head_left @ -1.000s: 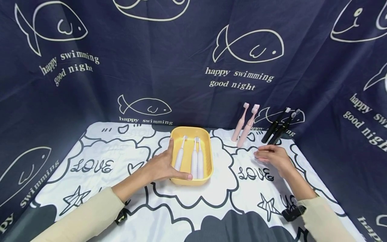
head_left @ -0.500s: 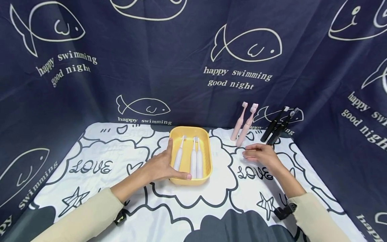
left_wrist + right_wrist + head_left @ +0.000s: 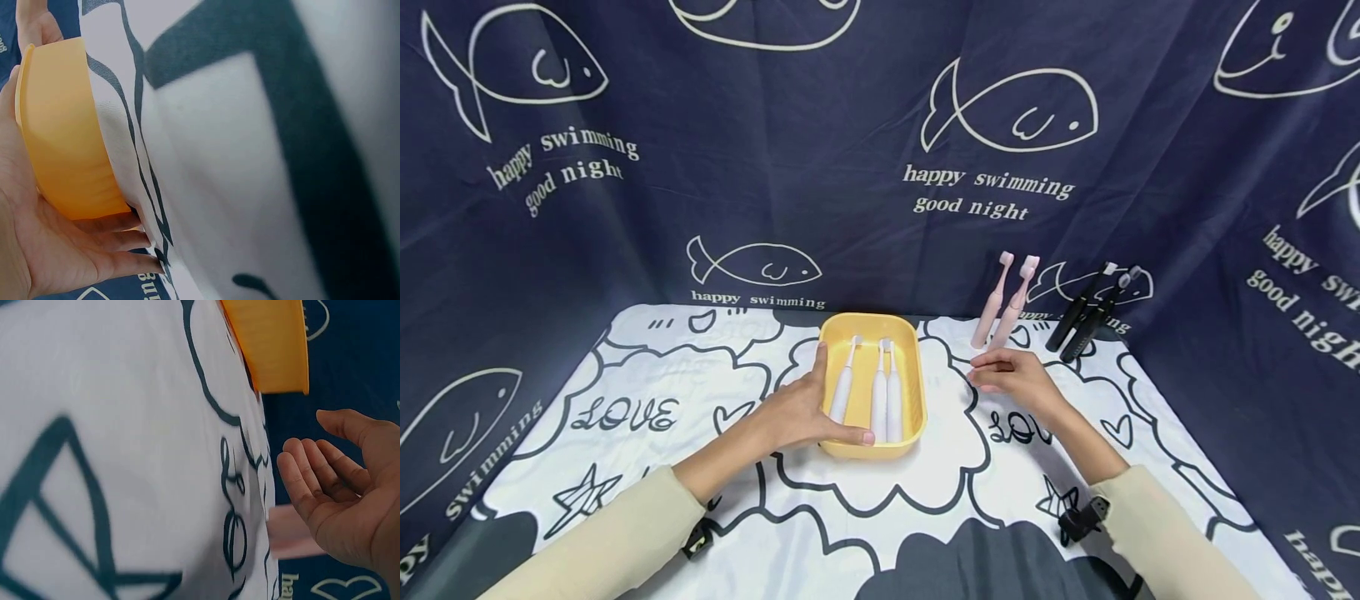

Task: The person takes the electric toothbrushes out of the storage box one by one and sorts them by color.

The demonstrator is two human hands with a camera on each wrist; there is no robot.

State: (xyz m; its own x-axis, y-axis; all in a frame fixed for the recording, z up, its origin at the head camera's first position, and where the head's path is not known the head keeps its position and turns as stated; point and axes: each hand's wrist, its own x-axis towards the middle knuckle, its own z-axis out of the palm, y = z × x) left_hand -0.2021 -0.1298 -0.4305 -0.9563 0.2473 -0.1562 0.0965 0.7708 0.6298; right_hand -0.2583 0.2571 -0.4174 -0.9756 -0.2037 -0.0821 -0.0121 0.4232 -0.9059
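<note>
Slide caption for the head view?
Left hand touches a yellow rectangular plastic tray holding three white toothbrushes; right hand is empty.

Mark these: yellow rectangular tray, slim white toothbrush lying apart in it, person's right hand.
Yellow rectangular tray (image 3: 861, 407): head view, on its bare floor.
Slim white toothbrush lying apart (image 3: 842, 395): head view, on its handle.
Right hand (image 3: 1018, 382): head view, on the back of the hand.

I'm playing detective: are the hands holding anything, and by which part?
Left hand holds the yellow box around its near left corner; right hand, nothing.
</note>
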